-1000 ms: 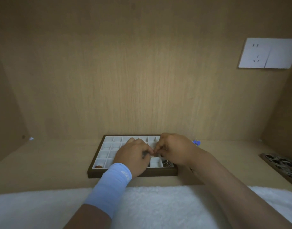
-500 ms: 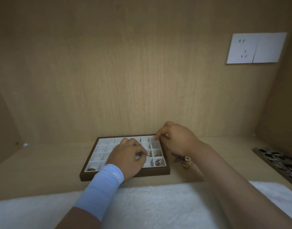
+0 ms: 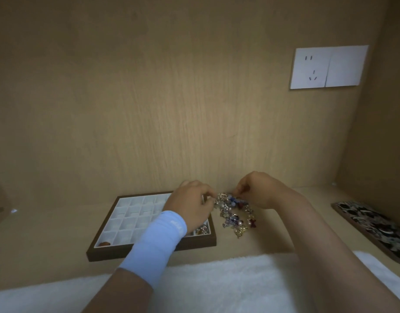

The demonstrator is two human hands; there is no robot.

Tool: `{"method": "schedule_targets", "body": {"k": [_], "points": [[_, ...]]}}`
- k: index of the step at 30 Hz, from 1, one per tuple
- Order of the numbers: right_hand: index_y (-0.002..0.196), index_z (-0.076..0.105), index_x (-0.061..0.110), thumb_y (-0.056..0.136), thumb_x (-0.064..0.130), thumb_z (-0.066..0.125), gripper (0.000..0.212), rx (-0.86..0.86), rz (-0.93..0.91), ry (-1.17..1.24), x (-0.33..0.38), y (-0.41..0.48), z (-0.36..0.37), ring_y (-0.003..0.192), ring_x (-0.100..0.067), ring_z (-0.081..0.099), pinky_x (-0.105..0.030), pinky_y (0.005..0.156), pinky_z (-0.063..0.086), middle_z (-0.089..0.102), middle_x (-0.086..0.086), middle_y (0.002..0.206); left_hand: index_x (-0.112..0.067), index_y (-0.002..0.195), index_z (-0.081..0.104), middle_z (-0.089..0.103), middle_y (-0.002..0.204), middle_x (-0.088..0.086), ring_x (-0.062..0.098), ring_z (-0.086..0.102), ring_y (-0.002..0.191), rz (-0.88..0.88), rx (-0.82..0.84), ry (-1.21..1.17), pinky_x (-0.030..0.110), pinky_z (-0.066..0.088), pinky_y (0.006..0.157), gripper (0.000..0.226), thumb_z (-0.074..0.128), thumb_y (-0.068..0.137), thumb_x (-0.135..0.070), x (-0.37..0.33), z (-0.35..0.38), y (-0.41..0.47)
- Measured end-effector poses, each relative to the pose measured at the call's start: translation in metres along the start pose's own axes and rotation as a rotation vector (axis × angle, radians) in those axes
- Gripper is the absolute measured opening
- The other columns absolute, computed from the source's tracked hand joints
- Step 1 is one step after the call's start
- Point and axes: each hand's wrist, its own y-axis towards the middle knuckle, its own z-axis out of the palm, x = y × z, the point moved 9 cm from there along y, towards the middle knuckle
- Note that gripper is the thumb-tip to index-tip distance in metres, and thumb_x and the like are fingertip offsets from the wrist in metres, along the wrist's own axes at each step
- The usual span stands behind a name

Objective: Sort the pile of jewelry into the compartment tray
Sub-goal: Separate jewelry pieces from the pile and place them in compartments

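Note:
A brown-rimmed compartment tray point(image 3: 149, 250) with white cells sits on the wooden shelf. A few cells hold small pieces, at the front left point(image 3: 104, 243) and the front right point(image 3: 202, 229). Right of the tray lies the pile of jewelry point(image 3: 236, 214), a tangle of gold, blue, red and pearl pieces. My left hand point(image 3: 190, 205), wrist in a light-blue band, hovers over the tray's right side and pinches a gold piece at the pile's top left. My right hand point(image 3: 259, 190) pinches into the pile's far edge. What its fingers hold is hidden.
A white fluffy cloth point(image 3: 217, 283) covers the front of the shelf. A dark patterned tray point(image 3: 373, 227) lies at the right edge. A white wall socket point(image 3: 328, 67) is on the back panel. Wooden walls close in on both sides.
Both hands have moved right, off the tray's cells and onto the jewelry pile. The camera has shifted, so the pile shows fully beside the tray.

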Motion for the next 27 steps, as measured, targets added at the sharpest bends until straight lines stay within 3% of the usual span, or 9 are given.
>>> {"method": "schedule_targets", "body": {"k": [3,6,9,13,18,21,24,27], "points": [[0.071,0.071,0.039,0.082,0.019,0.075,0.023,-0.019,0.005,0.031,-0.006,0.003,0.000,0.088,-0.007,0.067,-0.029,0.085,0.056,0.071,0.016,0.086,-0.033,0.113,0.067,0.062,0.116,-0.008,0.016,0.046,0.116,-0.007,0.077,0.014,0.033,0.040,0.101,0.025,0.052,0.093,-0.029,-0.011,0.031,0.017],[0.079,0.075,0.039,0.075,0.030,0.077,0.010,0.006,0.056,-0.066,-0.015,0.006,0.008,0.089,-0.009,0.068,-0.025,0.081,0.053,0.073,0.015,0.088,-0.035,0.125,0.063,0.059,0.126,-0.007,0.020,0.043,0.122,0.041,0.136,0.101,0.037,0.037,0.105,0.034,0.050,0.094,-0.029,-0.019,0.057,0.025],[0.086,0.077,0.036,0.071,0.035,0.079,0.015,0.002,0.084,-0.140,-0.016,0.006,0.009,0.090,-0.012,0.068,-0.024,0.075,0.050,0.074,0.013,0.092,-0.037,0.128,0.061,0.053,0.137,-0.010,0.019,0.038,0.128,0.073,0.211,0.183,0.038,0.031,0.110,0.034,0.049,0.096,-0.034,-0.017,0.074,0.025],[0.088,0.076,0.034,0.073,0.036,0.079,0.015,-0.032,0.093,-0.199,-0.014,0.005,0.010,0.092,-0.014,0.067,-0.024,0.072,0.044,0.073,0.011,0.095,-0.036,0.122,0.065,0.058,0.129,-0.009,0.018,0.042,0.124,0.042,0.167,0.067,0.036,0.034,0.109,0.030,0.054,0.094,-0.037,-0.007,0.073,0.024],[0.088,0.077,0.034,0.077,0.032,0.072,0.012,-0.017,0.094,-0.180,-0.014,0.005,0.014,0.092,-0.014,0.067,-0.025,0.076,0.050,0.073,0.011,0.095,-0.039,0.119,0.065,0.063,0.121,-0.012,0.011,0.047,0.118,-0.016,0.092,-0.147,0.031,0.039,0.105,0.033,0.057,0.091,-0.025,-0.002,0.065,0.023],[0.081,0.073,0.029,0.075,0.022,0.071,0.010,-0.039,0.076,0.061,-0.014,0.006,0.011,0.084,-0.010,0.067,-0.027,0.078,0.054,0.071,0.013,0.085,-0.045,0.111,0.064,0.065,0.112,-0.017,0.004,0.057,0.110,-0.064,0.045,-0.319,0.025,0.043,0.100,0.035,0.060,0.090,-0.018,0.001,0.056,0.022],[0.085,0.071,0.018,0.082,0.003,0.066,0.017,-0.032,0.029,0.462,-0.003,0.006,0.009,0.062,-0.012,0.061,-0.026,0.061,0.051,0.070,-0.002,0.080,-0.044,0.106,0.061,0.067,0.101,-0.021,-0.002,0.062,0.101,-0.104,0.018,-0.489,0.021,0.047,0.094,0.038,0.067,0.086,-0.013,0.004,0.048,0.021],[0.096,0.074,0.006,0.090,0.012,0.069,0.010,0.010,0.016,0.638,0.008,0.001,0.007,0.054,-0.014,0.052,-0.025,0.051,0.041,0.068,-0.008,0.077,-0.037,0.106,0.064,0.073,0.091,-0.010,0.004,0.067,0.091,-0.173,-0.009,-0.662,0.023,0.053,0.085,0.034,0.072,0.082,-0.014,0.012,0.036,0.020]]}}
